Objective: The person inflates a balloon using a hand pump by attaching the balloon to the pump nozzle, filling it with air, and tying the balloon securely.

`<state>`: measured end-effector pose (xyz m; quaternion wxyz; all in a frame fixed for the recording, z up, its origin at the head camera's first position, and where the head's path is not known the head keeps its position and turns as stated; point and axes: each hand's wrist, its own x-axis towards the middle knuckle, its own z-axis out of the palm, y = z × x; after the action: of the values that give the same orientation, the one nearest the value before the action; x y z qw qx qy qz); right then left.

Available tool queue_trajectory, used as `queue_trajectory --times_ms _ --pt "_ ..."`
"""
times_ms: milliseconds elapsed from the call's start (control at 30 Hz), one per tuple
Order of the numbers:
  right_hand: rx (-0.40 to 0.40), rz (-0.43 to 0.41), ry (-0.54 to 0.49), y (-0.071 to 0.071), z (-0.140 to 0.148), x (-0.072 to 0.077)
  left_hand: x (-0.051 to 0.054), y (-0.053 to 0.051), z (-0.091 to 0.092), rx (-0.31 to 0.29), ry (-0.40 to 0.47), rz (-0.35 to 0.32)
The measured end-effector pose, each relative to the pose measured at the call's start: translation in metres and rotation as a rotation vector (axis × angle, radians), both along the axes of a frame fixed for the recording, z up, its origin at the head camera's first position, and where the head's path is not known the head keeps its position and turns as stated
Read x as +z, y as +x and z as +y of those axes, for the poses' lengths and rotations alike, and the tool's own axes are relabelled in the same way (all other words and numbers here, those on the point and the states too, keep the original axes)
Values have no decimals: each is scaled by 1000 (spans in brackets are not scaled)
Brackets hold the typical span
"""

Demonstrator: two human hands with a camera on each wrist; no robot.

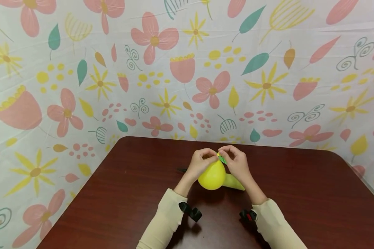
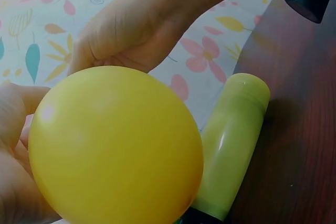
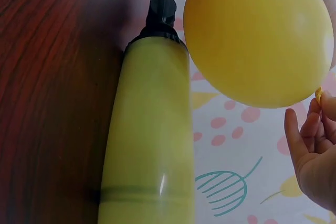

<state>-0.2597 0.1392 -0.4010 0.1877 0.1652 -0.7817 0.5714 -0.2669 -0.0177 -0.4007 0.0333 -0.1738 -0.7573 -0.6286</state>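
Yellow balloon (image 1: 211, 177) held by its neck between two hands over a dark desk (image 1: 127, 200).
The left hand (image 1: 202, 160) and right hand (image 1: 236, 162) meet at the balloon's upper end, the grip of each closed, finger and thumb pinching at the neck; a small green piece (image 1: 222, 159) shows between them. The round body hangs below. On the desk, partly behind the balloon, lies a yellow-green cylinder (image 1: 233, 182) with a black nozzle (image 3: 161, 11); a floral backdrop (image 1: 184, 100) stands beyond.
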Motion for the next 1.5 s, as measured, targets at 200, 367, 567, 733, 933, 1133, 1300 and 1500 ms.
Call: queue_trajectory --times_ms 200,367,567,733,933,1133,1300,1500 --pt "21 24 -13 -3 -1 -5 2 -1 -2 27 -26 51" --pt "18 19 17 -7 -1 -4 4 -11 -17 90 -56 98" --pt "2 -41 27 -4 5 5 4 -26 -56 228 12 79" --pt "-4 -116 13 -12 17 -8 0 -32 -83 301 23 51" --pt "74 -185 87 -17 28 -27 -2 -34 -108 448 -18 98" --pt "236 -280 220 -15 36 -36 -4 -36 -123 505 -20 115" --pt "324 -286 305 -15 39 -42 -6 -37 -127 561 -32 119" --pt "328 -275 418 -13 41 -46 -9 -37 -127 589 -40 95"
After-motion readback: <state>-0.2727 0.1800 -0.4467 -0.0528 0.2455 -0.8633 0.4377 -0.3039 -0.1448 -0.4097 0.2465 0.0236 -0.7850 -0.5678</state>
